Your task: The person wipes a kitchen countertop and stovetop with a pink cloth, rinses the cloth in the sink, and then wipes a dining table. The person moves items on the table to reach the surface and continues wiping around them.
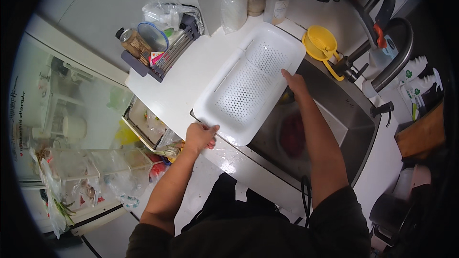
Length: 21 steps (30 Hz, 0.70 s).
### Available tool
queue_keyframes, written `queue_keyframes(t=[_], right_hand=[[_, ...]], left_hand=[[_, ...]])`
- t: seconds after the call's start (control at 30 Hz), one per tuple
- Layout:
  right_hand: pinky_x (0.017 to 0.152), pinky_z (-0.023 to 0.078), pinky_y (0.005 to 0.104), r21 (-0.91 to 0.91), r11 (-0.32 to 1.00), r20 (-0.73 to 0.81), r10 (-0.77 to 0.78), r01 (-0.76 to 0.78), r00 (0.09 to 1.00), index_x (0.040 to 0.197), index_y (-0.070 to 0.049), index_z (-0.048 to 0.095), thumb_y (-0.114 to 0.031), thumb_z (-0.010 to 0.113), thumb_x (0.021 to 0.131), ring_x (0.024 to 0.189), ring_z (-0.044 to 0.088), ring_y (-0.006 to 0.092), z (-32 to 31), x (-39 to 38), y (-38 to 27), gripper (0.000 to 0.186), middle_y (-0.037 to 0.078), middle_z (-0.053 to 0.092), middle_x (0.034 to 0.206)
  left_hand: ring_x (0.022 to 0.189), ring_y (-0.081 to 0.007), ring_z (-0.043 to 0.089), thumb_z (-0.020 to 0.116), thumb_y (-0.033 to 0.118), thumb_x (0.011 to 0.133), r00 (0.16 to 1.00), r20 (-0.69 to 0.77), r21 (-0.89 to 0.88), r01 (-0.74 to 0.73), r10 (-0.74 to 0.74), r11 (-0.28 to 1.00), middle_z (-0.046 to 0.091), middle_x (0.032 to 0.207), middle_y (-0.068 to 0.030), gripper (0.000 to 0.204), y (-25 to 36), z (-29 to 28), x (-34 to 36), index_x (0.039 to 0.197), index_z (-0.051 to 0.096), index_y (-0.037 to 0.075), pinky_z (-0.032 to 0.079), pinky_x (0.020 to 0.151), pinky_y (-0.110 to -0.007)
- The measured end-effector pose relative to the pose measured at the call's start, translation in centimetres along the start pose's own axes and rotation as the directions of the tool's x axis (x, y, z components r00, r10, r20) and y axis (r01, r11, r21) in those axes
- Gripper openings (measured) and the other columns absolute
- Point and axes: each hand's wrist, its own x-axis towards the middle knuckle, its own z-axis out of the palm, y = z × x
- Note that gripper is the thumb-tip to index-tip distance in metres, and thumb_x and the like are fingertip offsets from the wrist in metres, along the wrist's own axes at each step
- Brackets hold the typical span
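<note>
A long white plastic drain basket point(251, 83), its floor full of small holes, lies slantwise over the counter and the left rim of the sink point(351, 110). My right hand point(296, 86) grips its right side, thumb on top of the rim; the fingers beneath are hidden. At the basket's near left corner, my left hand point(201, 136) pinches the edge with curled fingers. Nothing shows inside the basket. Down in the sink, partly covered by the basket and my right forearm, sits a dark red rounded thing point(292, 134) that I cannot make out.
A yellow strainer point(321, 43) stands beyond the sink beside the dark faucet point(404, 52). On the counter's left is a grey rack point(174, 52) with a jar and packets. Bottles point(234, 7) line the back wall. An open fridge point(71, 114) stands at the left.
</note>
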Motion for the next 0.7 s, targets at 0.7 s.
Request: queue_keyframes(t=[0.7], right_hand=[[0.079, 0.047, 0.0326, -0.173, 0.981, 0.081, 0.101, -0.086, 0.992, 0.106, -0.006, 0.054, -0.008, 0.062, 0.072, 0.092, 0.057, 0.0236, -8.3, -10.9, 17.0, 0.035, 0.01, 0.058, 0.095]], left_hand=[[0.075, -0.0187, 0.058, 0.062, 0.004, 0.078, 0.687, 0.329, 0.018, -0.69, 0.647, 0.724, 0.058, 0.081, -0.0071, 0.018, 1.3, 9.7, -5.0, 0.094, 0.055, 0.001, 0.047, 0.07, -0.026]])
